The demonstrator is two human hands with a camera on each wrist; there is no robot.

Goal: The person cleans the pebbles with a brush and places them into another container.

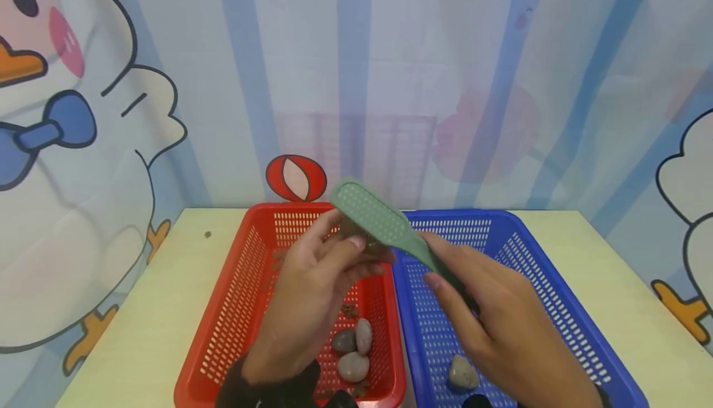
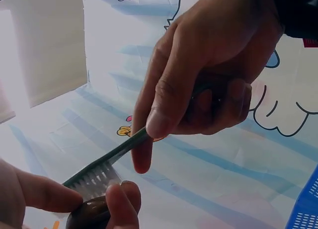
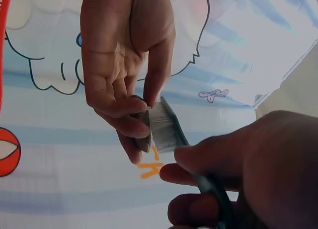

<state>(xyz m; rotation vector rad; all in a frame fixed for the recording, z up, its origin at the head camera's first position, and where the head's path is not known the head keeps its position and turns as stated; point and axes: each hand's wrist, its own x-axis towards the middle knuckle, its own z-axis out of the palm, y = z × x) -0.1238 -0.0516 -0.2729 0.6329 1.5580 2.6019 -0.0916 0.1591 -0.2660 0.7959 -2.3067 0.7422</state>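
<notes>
My left hand (image 1: pixel 309 290) is raised over the red basket and pinches a dark, smooth stone (image 2: pixel 92 213) between thumb and fingers. A green brush (image 1: pixel 373 213) with pale bristles is gripped by its handle in my right hand (image 1: pixel 496 309), over the blue basket. In the right wrist view the bristles (image 3: pixel 164 129) meet the face of the stone, or lie very close to it. From the head view, the back of the brush hides much of the stone.
Several grey stones (image 1: pixel 353 366) and brown crumbs (image 1: pixel 350 311) lie in the red basket (image 1: pixel 236 296). The blue basket (image 1: pixel 557 296) beside it holds a pale stone (image 1: pixel 463 372). A brown crumb (image 1: pixel 208 234) is on the table (image 1: pixel 139 327). Behind hangs a printed cloth (image 1: pixel 390 73).
</notes>
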